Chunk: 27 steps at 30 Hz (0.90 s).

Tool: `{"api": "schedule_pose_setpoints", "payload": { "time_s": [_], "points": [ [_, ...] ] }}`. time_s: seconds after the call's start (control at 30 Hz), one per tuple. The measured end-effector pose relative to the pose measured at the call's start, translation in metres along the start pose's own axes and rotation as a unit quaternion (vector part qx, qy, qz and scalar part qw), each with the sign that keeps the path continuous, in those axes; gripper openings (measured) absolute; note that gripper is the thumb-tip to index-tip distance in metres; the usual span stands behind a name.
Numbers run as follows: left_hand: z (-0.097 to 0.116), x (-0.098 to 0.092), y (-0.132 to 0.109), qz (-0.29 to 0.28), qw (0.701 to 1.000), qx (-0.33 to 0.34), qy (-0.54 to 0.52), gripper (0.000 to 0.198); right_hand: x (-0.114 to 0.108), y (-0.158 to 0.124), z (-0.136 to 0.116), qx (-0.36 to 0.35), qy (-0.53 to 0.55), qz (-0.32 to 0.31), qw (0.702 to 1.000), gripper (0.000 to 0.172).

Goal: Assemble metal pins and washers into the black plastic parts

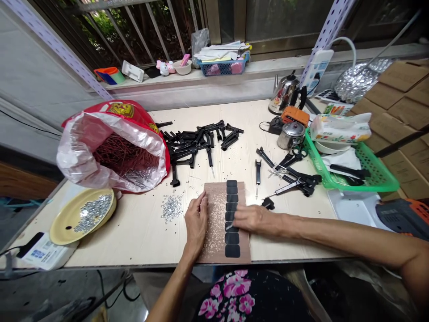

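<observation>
A brown cardboard sheet (214, 228), speckled with pale flecks, lies near the table's front edge. Along its right side runs a column of several black rounded pads (232, 251). My left hand (197, 219) grips the sheet's left edge, fingers together and thumb along the top. My right hand (253, 219) reaches in from the right, its bent fingers pressed together over the middle pads; what the fingertips pinch, if anything, is hidden. Small shiny metal pieces (172, 208) lie scattered left of my left hand. A black-handled tool (258, 173) with a thin metal tip lies beyond my right hand.
A red-and-white bag (72, 147) of long screws and a yellow dish (57, 226) of metal pieces stand left. Black plastic parts (187, 145) pile behind. Right are more black tools (295, 179), a green basket (385, 179), a kettle (284, 91) and cardboard boxes (398, 103).
</observation>
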State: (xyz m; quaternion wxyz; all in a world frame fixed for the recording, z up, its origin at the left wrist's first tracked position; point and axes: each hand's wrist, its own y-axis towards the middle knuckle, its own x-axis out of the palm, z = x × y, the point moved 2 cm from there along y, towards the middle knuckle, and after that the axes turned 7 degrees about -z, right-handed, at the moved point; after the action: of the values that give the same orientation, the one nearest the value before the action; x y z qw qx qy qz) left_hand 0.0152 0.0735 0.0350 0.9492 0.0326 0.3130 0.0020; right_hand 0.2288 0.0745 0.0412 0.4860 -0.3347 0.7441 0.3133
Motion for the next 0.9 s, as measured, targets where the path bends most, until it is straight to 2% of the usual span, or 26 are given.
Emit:
{"api": "schedule_pose_setpoints", "payload": {
  "time_s": [0.1,0.13,0.27,0.37,0.5,0.6,0.67,0.77,0.9],
  "points": [
    [0.000,0.000,0.000,0.000,1.000,-0.007,0.002,0.040,-0.001,-0.001,0.007,0.063,0.013,0.016,0.998,0.034],
    [-0.001,0.000,0.001,0.000,1.000,-0.007,0.002,0.041,0.000,-0.002,0.008,0.093,0.010,0.040,0.995,0.036],
    [-0.001,0.001,0.000,-0.007,1.000,-0.004,-0.010,0.040,0.011,-0.002,-0.008,0.014,0.043,0.003,0.999,0.028],
    [0.000,0.001,-0.001,-0.004,1.000,-0.003,-0.007,0.039,0.009,-0.003,-0.015,0.038,0.061,0.015,0.997,0.030],
    [0.002,-0.002,-0.003,0.001,1.000,-0.005,-0.012,0.037,-0.016,-0.022,-0.008,0.080,0.061,-0.004,0.995,0.026],
    [0.002,-0.004,-0.004,0.003,0.999,-0.010,-0.034,0.034,-0.046,-0.043,0.006,0.124,-0.005,-0.044,0.991,0.023],
    [0.001,-0.005,-0.003,0.008,0.999,-0.014,-0.051,0.033,-0.064,-0.045,0.015,0.131,-0.070,-0.049,0.988,0.020],
    [0.000,-0.004,-0.003,0.012,0.997,-0.020,-0.072,0.032,-0.077,-0.018,0.026,0.124,-0.151,-0.019,0.980,0.018],
    [0.001,-0.003,-0.008,0.010,0.996,-0.019,-0.090,0.030,-0.057,0.061,0.043,0.063,-0.235,0.004,0.970,0.022]
  ]
}}
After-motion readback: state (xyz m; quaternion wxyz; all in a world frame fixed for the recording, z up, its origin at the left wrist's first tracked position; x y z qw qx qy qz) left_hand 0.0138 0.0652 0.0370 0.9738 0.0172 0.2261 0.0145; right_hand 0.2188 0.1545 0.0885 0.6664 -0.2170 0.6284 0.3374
